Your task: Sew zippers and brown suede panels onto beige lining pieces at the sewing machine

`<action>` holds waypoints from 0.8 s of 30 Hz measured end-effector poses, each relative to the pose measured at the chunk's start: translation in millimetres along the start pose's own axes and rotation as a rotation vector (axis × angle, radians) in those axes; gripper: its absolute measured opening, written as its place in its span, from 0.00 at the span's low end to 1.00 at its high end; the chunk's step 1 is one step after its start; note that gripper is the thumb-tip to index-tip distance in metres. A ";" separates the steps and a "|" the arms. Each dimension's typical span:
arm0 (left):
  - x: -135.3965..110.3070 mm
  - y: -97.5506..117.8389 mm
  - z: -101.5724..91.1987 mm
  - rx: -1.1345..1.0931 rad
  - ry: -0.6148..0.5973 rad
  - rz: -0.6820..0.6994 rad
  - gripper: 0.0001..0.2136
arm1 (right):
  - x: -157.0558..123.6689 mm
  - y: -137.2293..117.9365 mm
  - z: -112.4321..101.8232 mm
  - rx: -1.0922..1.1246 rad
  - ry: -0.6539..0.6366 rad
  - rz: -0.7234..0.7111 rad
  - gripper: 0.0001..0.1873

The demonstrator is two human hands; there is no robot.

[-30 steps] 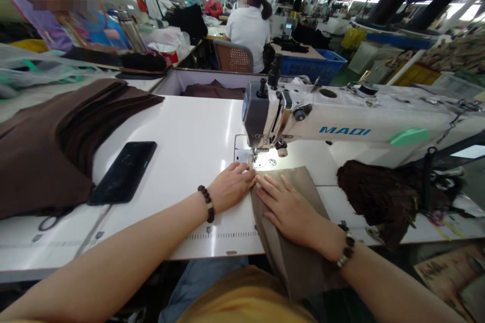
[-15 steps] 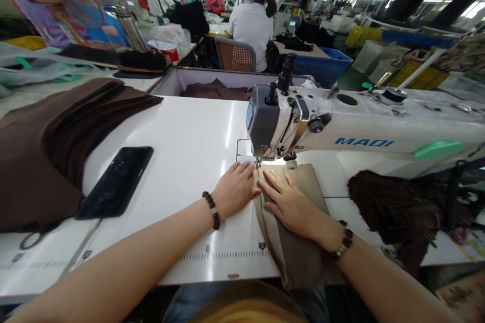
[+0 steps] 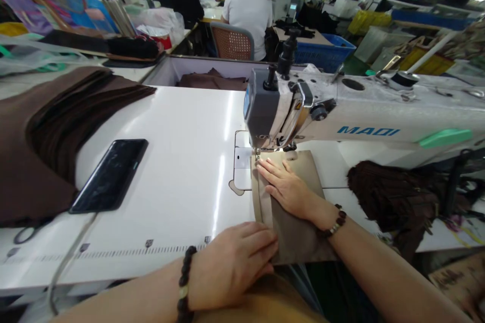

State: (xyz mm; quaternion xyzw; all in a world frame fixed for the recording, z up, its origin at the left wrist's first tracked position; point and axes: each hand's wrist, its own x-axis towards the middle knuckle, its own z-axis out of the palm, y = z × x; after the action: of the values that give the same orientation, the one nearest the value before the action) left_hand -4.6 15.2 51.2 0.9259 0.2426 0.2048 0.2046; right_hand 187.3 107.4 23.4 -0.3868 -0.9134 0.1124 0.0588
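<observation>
A brown fabric piece (image 3: 303,232), with a lighter folded strip along its left side, lies under the needle area of a sewing machine (image 3: 288,106). My right hand (image 3: 290,186) rests flat on it, fingers stretched toward the presser foot (image 3: 257,155). At the table's front edge, my left hand (image 3: 237,260) is closed on the near left edge of the fabric; its thumb and fingertips are partly hidden.
On the left lie a dark phone (image 3: 109,175) and a stack of brown cut pieces (image 3: 49,131). Dark brown fabric (image 3: 390,202) is heaped at the right. Behind the machine a person (image 3: 248,15) sits on a chair (image 3: 232,43), near a blue crate (image 3: 324,50).
My left hand has left the presser foot area and come back to the fabric's near edge. My right hand stays flat on the fabric. The view has tilted slightly down.
</observation>
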 end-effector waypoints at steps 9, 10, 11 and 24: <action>-20.6 0.4 21.1 -0.003 -0.028 0.121 0.12 | 1.0 0.0 -4.1 -0.035 -0.052 -0.046 0.25; -21.8 0.8 22.4 0.004 -0.027 0.134 0.12 | 0.1 -1.6 -4.9 -0.040 -0.057 -0.051 0.25; -23.0 1.6 23.2 0.004 -0.029 0.145 0.11 | -2.1 -4.2 -5.7 -0.041 -0.066 -0.060 0.25; -14.0 -9.0 8.8 0.174 0.106 -0.106 0.14 | -107.2 -90.1 14.2 0.202 -0.178 -0.173 0.23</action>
State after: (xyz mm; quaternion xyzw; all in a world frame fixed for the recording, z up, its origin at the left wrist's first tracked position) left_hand -14.9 12.5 35.6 0.9138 0.3187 0.2208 0.1209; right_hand 196.4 -32.9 30.0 -0.2872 -0.9290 0.2320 0.0255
